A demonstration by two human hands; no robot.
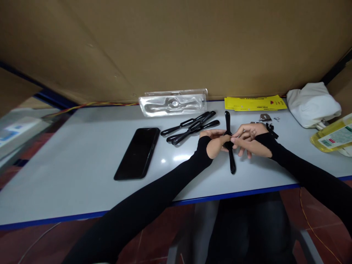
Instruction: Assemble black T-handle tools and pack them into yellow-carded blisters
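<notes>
Left hand (216, 143): gripping black two-handled tool (229, 146) around its middle
Right hand (254, 139): bent beside it; cannot tell whether gripping

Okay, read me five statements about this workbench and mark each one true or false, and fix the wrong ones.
1. The left grip and right grip meet at the middle of one black two-handled tool. True.
2. The phone lies right of the loose black tools. False: the phone lies left of the loose black tools.
3. The clear plastic packaging is left of the yellow cards. True.
4. The white bundle sits at the left end of the table. False: the white bundle sits toward the right end.
5. Black sleeves cover both forearms. True.
</notes>
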